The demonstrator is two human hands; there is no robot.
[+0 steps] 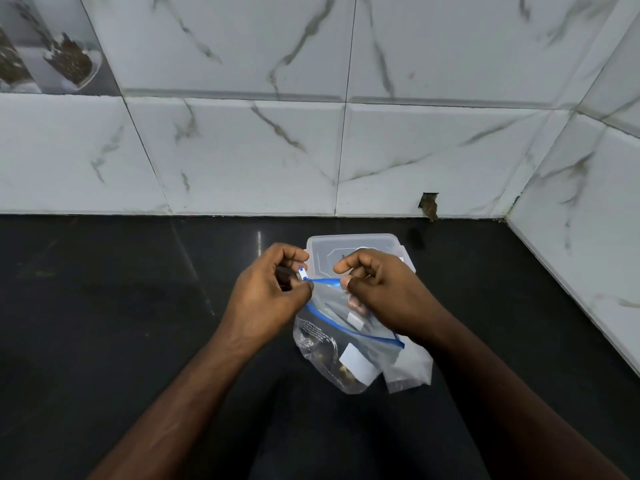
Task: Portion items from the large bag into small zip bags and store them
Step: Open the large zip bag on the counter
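Left hand point(268, 292) and right hand point(384, 289) pinching zip bag point(332, 337) top

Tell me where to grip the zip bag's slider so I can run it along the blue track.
Pinch the white slider by its two flat faces, coming from the left, where it sits at the end of the blue track. The left hand is already there; the right hand holds the track further along, which should steady the zip bag.
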